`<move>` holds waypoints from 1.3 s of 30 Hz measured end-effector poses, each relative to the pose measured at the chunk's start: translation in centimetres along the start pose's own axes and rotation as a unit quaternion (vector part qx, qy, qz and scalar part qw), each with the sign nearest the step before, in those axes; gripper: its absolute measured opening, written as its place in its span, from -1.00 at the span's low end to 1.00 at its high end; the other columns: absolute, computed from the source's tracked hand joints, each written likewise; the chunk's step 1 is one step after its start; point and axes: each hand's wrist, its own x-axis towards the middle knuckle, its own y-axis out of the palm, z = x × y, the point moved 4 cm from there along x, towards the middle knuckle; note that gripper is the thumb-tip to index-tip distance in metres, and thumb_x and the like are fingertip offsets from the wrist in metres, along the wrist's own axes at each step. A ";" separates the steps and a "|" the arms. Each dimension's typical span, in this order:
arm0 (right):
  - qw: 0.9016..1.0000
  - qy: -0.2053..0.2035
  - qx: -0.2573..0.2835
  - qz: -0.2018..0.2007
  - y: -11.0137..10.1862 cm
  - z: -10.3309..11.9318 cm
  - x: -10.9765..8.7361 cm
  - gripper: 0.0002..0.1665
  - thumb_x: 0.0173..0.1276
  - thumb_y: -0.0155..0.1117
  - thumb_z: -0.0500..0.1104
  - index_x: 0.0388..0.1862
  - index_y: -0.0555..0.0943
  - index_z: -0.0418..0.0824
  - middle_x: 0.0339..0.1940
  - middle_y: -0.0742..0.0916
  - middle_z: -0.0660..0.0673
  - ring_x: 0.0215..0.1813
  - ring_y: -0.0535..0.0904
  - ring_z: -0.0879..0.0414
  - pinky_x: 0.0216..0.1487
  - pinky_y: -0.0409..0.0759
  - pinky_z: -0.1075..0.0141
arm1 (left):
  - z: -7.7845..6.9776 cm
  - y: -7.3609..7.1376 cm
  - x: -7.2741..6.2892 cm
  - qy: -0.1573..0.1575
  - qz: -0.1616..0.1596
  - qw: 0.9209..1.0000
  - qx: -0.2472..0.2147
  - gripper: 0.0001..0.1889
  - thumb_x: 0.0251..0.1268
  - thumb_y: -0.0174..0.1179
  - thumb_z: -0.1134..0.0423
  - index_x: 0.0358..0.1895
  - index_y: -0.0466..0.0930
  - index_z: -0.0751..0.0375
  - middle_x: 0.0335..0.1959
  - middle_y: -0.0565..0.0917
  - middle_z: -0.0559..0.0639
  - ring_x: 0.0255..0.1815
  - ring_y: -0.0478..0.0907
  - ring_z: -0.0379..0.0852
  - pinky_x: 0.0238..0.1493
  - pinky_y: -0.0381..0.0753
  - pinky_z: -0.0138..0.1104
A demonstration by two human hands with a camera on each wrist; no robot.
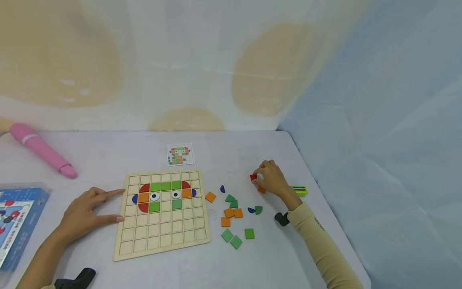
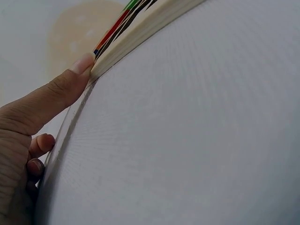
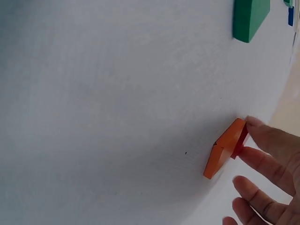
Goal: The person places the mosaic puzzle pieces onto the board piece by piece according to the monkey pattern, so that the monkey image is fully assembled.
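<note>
My left hand (image 1: 84,214) rests at the left edge of a wooden grid board (image 1: 153,230), its index finger and thumb touching that edge. In the left wrist view the thumb (image 2: 70,84) presses against the board's side. The board holds red, orange, green and blue pieces and two white eye discs (image 1: 155,196). To the right of the board, my right hand (image 1: 272,179) pinches a small red piece (image 1: 253,177) between thumb and index finger. An orange square (image 3: 225,145) lies right beside that piece, partly under the hand in the head view.
Loose orange squares (image 1: 225,222), green squares (image 1: 236,242), green quarter-rounds (image 1: 258,210) and blue half-rounds (image 1: 222,188) lie right of the board. A pattern card (image 1: 180,154) lies behind it. Around are striped pieces (image 1: 300,190), a pink tube-like object (image 1: 43,151) and a blue box (image 1: 21,220).
</note>
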 end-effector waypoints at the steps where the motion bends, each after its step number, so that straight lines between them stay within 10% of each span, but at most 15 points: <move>1: 1.000 -0.002 0.000 0.000 0.1 0.0 0.0 -0.65 0.22 0.50 -0.04 -0.09 0.78 -0.22 -0.08 0.63 -0.20 0.05 0.39 -0.09 0.02 0.47 0.07 | 0.0 0.0 0.0 -0.001 0.000 1.000 0.000 -0.14 -0.18 0.53 -0.24 0.28 0.57 0.05 -0.23 0.42 0.02 -0.28 0.26 -0.05 -0.31 0.17 -0.21; 19: 0.998 -0.065 0.008 -0.011 0.8 1.8 1.0 -0.77 0.18 0.50 -0.06 -0.37 0.71 -0.21 -0.16 0.62 -0.09 0.00 0.41 0.00 0.10 0.48 0.12 | 0.2 -0.1 -0.4 0.010 -0.012 1.000 0.009 -0.14 -0.21 0.54 -0.26 0.27 0.59 0.03 -0.23 0.43 0.01 -0.29 0.27 -0.08 -0.31 0.17 -0.23; 39: 0.954 -0.298 0.004 0.015 1.4 18.2 0.6 -0.68 0.26 0.44 0.07 -0.20 0.72 -0.14 0.01 0.61 -0.01 0.12 0.41 0.10 0.21 0.42 0.24 | -0.3 -0.1 0.0 0.011 -0.007 1.000 0.008 -0.15 -0.20 0.55 -0.22 0.27 0.58 0.02 -0.25 0.43 0.01 -0.32 0.24 -0.08 -0.31 0.16 -0.21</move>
